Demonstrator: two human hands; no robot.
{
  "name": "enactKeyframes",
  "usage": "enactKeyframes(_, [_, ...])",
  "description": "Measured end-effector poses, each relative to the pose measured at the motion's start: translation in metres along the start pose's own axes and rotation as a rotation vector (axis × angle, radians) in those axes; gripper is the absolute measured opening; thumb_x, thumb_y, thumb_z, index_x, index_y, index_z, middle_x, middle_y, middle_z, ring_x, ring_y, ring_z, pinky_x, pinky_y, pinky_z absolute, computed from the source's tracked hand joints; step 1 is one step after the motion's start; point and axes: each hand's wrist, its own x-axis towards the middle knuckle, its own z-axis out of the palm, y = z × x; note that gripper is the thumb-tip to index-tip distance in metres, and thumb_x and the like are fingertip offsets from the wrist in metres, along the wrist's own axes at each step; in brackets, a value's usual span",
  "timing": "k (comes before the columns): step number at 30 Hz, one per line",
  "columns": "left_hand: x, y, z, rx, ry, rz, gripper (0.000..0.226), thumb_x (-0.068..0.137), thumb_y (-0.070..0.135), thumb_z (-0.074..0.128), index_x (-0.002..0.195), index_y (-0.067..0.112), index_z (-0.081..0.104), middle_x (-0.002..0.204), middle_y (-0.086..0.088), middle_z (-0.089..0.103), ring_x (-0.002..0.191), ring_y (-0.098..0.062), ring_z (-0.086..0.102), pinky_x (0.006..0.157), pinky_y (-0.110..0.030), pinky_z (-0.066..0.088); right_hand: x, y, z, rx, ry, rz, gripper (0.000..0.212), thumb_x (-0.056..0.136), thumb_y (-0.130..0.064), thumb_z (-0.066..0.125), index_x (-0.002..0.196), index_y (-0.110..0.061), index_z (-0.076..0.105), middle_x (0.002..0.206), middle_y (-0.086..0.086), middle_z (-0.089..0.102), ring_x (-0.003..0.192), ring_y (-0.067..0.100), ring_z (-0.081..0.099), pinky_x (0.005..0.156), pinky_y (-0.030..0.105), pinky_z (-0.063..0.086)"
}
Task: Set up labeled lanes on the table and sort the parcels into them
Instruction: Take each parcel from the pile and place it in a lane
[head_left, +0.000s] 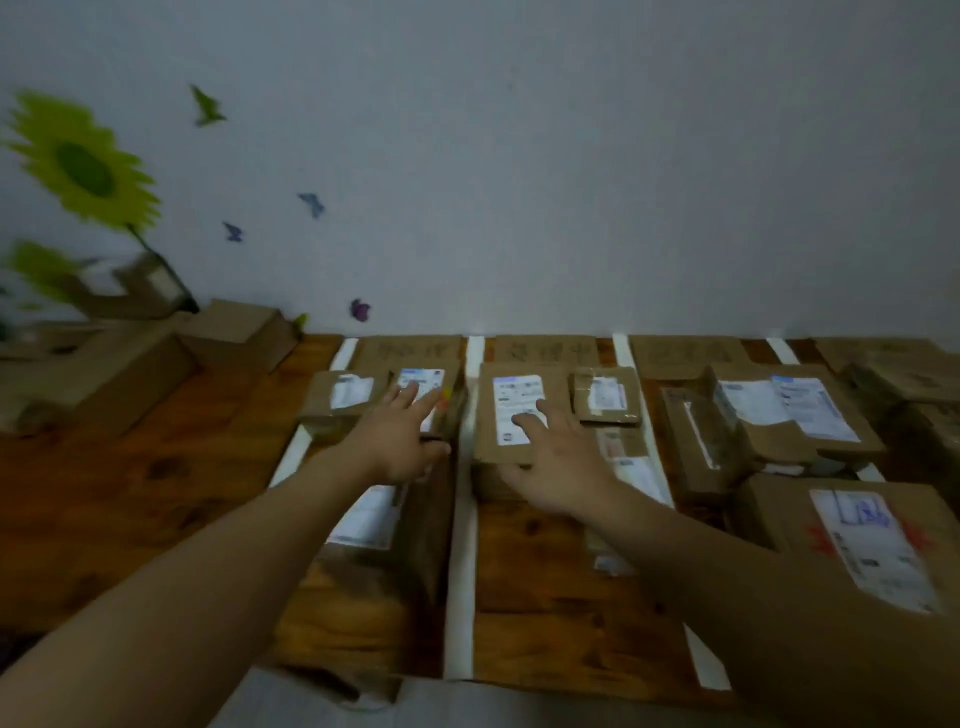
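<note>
White tape strips (461, 545) divide the wooden table (156, 467) into lanes, each headed by a cardboard label (410, 351) at the wall. Several labelled cardboard parcels lie in the lanes. My left hand (400, 441) stretches out with straight fingers over a parcel (431, 395) in the left lane. My right hand (550, 462) lies flat, fingers spread, on a parcel (511, 415) in the middle lane. A smaller parcel (605, 395) sits just right of it.
More parcels fill the right lanes (779, 415), with a large one (872, 540) near my right forearm. A pile of unsorted boxes (130, 358) stands at the far left against the wall. The wall carries flower and butterfly stickers.
</note>
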Motion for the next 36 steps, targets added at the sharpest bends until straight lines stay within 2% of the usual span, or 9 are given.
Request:
enactKeyframes(6, [-0.073,-0.125,-0.059,-0.081,0.091,-0.151,0.081,0.088,0.052,0.052,0.150,0.028,0.007,0.158,-0.005,-0.001,0.144,-0.027,-0.006,0.116,-0.044,0.009,0.034,-0.147,0.006,-0.010,0.026,-0.168,0.068,0.087,-0.055,0.052,0.144,-0.024,0.035,0.152,0.007,0.027,0.139,0.028,0.024,0.108,0.040,0.027])
enactKeyframes(12, [-0.153,-0.268,-0.095,-0.190,0.086,-0.325,0.081,0.088,0.050,0.054,0.150,0.029,0.005,0.158,-0.004,-0.001,0.144,-0.026,-0.006,0.115,-0.041,0.007,0.055,-0.281,0.051,0.042,-0.024,-0.173,0.065,0.085,-0.054,0.054,0.141,-0.023,0.042,0.144,0.011,0.039,0.130,0.030,0.037,0.102,0.039,0.034])
enactKeyframes(15, [-0.184,-0.329,-0.111,-0.187,0.090,-0.390,0.082,0.088,0.052,0.054,0.150,0.029,0.006,0.158,-0.004,0.000,0.144,-0.027,-0.005,0.115,-0.041,0.008,0.066,-0.335,0.068,0.024,-0.053,-0.161,0.068,0.083,-0.057,0.053,0.141,-0.025,0.040,0.143,0.008,0.041,0.127,0.029,0.042,0.098,0.037,0.038])
enactKeyframes(18, [-0.203,-0.376,-0.121,-0.239,0.108,-0.454,0.082,0.087,0.051,0.055,0.150,0.029,0.007,0.158,-0.003,0.001,0.145,-0.026,-0.004,0.115,-0.041,0.008,0.083,-0.376,0.081,0.015,-0.083,-0.166,0.070,0.083,-0.061,0.053,0.141,-0.026,0.038,0.144,0.008,0.040,0.125,0.030,0.045,0.100,0.041,0.041])
enactKeyframes(20, [-0.209,-0.402,-0.124,-0.266,0.110,-0.483,0.082,0.087,0.051,0.056,0.150,0.030,0.008,0.158,-0.004,0.001,0.145,-0.026,-0.005,0.115,-0.042,0.008,0.098,-0.399,0.087,0.003,-0.102,-0.184,0.071,0.083,-0.061,0.054,0.142,-0.024,0.038,0.144,0.009,0.039,0.125,0.029,0.045,0.100,0.038,0.041])
enactKeyframes(26, [-0.192,-0.465,-0.133,-0.270,0.111,-0.515,0.082,0.087,0.050,0.056,0.150,0.030,0.007,0.158,-0.005,0.001,0.145,-0.027,-0.004,0.115,-0.042,0.007,0.158,-0.448,0.104,-0.033,-0.124,-0.199,0.072,0.087,-0.057,0.053,0.145,-0.021,0.033,0.146,0.010,0.037,0.128,0.030,0.041,0.101,0.036,0.038])
enactKeyframes(33, [-0.113,-0.547,-0.162,-0.175,0.095,-0.514,0.084,0.086,0.054,0.054,0.150,0.030,0.006,0.158,-0.005,0.000,0.144,-0.029,-0.005,0.115,-0.043,0.006,0.262,-0.481,0.123,0.042,-0.142,-0.140,0.073,0.089,-0.054,0.053,0.148,-0.018,0.029,0.153,0.010,0.030,0.132,0.029,0.039,0.107,0.039,0.036])
enactKeyframes(35, [-0.086,-0.567,-0.171,-0.174,0.083,-0.517,0.083,0.086,0.054,0.054,0.150,0.030,0.006,0.159,-0.004,-0.001,0.144,-0.028,-0.005,0.115,-0.043,0.005,0.292,-0.489,0.128,0.050,-0.156,-0.115,0.071,0.091,-0.053,0.052,0.148,-0.019,0.030,0.153,0.009,0.030,0.130,0.029,0.041,0.104,0.035,0.037])
enactKeyframes(36, [-0.073,-0.576,-0.174,-0.179,0.079,-0.510,0.083,0.087,0.053,0.054,0.150,0.030,0.006,0.159,-0.004,0.000,0.144,-0.028,-0.005,0.115,-0.043,0.005,0.307,-0.493,0.130,0.053,-0.156,-0.117,0.068,0.091,-0.052,0.052,0.146,-0.019,0.032,0.151,0.009,0.034,0.124,0.028,0.045,0.097,0.033,0.039])
